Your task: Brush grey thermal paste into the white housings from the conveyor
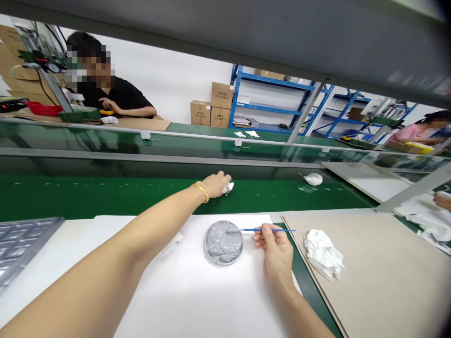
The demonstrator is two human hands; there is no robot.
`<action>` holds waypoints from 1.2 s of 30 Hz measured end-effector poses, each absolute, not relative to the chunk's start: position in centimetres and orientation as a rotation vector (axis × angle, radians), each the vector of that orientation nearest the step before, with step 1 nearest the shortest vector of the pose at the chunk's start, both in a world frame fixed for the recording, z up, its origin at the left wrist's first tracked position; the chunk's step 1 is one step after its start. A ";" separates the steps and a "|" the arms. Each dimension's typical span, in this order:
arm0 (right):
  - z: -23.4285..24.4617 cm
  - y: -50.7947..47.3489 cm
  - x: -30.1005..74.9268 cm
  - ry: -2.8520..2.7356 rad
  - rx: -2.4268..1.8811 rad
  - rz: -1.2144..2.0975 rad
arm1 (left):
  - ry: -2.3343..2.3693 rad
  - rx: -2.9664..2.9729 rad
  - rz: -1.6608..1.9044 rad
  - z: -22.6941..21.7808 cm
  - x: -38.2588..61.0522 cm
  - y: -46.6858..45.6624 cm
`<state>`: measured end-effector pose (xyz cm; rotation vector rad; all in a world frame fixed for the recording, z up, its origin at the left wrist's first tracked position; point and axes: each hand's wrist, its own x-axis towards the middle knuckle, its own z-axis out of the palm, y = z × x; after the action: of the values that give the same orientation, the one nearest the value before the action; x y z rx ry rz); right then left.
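Observation:
My right hand (275, 251) pinches a thin blue-handled paintbrush (252, 230). The brush tip rests in thick grey paste (223, 241) that fills a round shallow dish (224, 264), which sits on a white sheet (197, 300). My left arm stretches forward across the green conveyor belt (105, 192). At its end my left hand (214, 184), with a gold bracelet (202, 191) on the wrist, is closed around a small white part (228, 188), mostly hidden by the fingers. A similar white rounded part (313, 179) with a thin wire lies farther right on the belt.
Crumpled white tissue (323, 253) lies on a grey board (384, 263) to the right. A clear plastic tray (24, 244) stands at the left. A metal shelf (225, 33) hangs overhead, with a post (416, 188) at right. A co-worker (116, 96) sits across the line.

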<state>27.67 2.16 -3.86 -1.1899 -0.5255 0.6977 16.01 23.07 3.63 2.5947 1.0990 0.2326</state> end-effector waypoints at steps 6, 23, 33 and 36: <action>-3.6 2.1 27.1 -0.567 -1.226 0.649 | 1.277 2.170 0.739 6.2 6.9 20.5; -2.6 2.1 27.2 -0.267 -1.096 0.862 | 0.957 0.996 0.716 2.6 2.0 1.0; 0.5 0.7 25.9 -0.249 -1.034 0.920 | 0.995 1.007 0.751 2.7 3.0 0.6; 1.5 -0.3 24.5 -0.310 -1.016 0.978 | 0.977 1.014 0.756 2.7 3.0 0.5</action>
<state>24.50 -0.32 1.50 -1.0160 -0.3096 0.9775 3.03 0.50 2.73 1.0139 0.9766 0.7558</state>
